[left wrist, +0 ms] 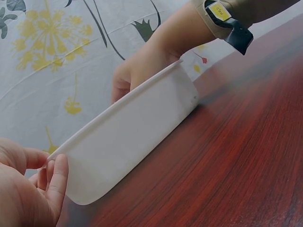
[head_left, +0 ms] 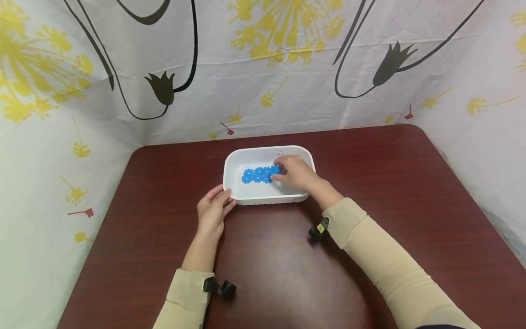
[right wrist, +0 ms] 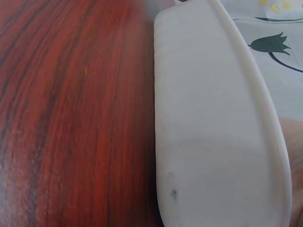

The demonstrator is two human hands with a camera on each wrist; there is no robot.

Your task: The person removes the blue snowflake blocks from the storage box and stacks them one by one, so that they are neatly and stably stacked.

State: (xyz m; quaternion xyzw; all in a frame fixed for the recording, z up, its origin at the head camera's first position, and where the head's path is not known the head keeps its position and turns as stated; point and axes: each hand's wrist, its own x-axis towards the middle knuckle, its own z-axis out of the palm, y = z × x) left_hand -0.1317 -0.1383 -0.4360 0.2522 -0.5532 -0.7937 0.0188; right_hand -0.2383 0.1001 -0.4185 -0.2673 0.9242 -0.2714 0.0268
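Note:
A white plastic tray point(head_left: 269, 199) with raised sides stands on the table. Inside it, several blue flower-shaped discs point(head_left: 255, 175) with notched edges lie close together in two rows. My left hand point(head_left: 212, 211) grips the tray at its near left corner, thumb at the rim and fingers against the outer wall, as the left wrist view also shows. Reaching over the near right side, my right hand point(head_left: 297, 172) has its thumb and curled fingers around the discs at the right end. In the right wrist view the tray wall point(right wrist: 213, 113) hides the fingers.
The dark red wooden table point(head_left: 263, 256) extends around the tray. Behind it and at both sides hangs a white cloth point(head_left: 263, 109) with yellow and dark flower prints. Black wrist straps with cameras point(head_left: 219, 288) sit on both sleeves.

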